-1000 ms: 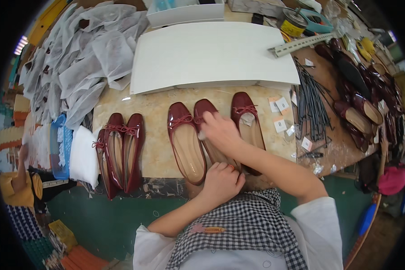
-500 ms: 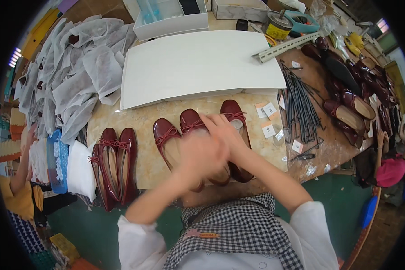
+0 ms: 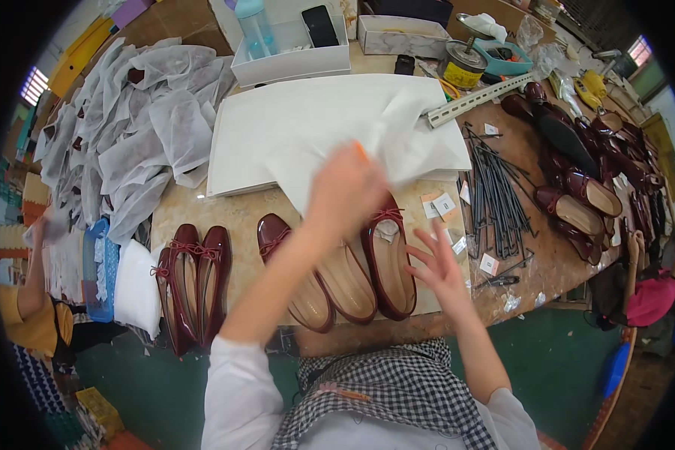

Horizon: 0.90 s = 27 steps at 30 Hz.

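My left hand, blurred by motion, is closed on a sheet of white tissue paper, which creases and lifts off the white paper stack. A small orange spot shows at its fingers; I cannot make out what it is. Fingers spread, my right hand hovers beside the rightmost dark red ballet flat, holding nothing. A white wad sits inside that shoe near the toe. Left of it lie a middle flat and a left flat, their upper parts partly covered by my left hand and forearm.
Several finished-looking red flats stand at the left table edge. White-wrapped shoes are heaped behind them. To the right lie small labels, black rods, a perforated metal strip and more red shoes.
My hands were together over the middle flat and have moved apart. My left hand has gone up to the paper and raised a sheet; my right hand has drawn back to the right and opened.
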Each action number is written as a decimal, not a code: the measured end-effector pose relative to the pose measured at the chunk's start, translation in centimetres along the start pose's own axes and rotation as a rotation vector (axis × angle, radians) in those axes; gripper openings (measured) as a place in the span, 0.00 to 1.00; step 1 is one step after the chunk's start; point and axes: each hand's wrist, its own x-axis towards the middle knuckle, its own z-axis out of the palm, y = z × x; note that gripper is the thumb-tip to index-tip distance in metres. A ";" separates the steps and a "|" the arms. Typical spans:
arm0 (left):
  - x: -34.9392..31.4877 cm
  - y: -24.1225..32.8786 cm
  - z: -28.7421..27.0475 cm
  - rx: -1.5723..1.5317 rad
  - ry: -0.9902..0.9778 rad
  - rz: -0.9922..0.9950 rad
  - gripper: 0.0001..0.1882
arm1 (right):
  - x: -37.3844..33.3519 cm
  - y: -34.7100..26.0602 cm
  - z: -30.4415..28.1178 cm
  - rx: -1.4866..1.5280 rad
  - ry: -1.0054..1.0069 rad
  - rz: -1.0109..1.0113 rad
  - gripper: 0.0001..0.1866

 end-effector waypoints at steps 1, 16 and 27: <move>-3.2 3.1 -1.5 -0.062 -0.205 0.174 0.08 | 0.7 -0.6 -0.4 0.332 0.007 0.153 0.30; -14.7 1.9 -4.9 -0.735 0.342 -0.692 0.23 | 0.7 -0.8 11.2 -0.932 -0.626 -0.569 0.43; -21.8 4.4 -3.6 0.075 -0.146 -0.299 0.08 | 8.3 10.1 15.3 -1.473 -0.505 -0.908 0.09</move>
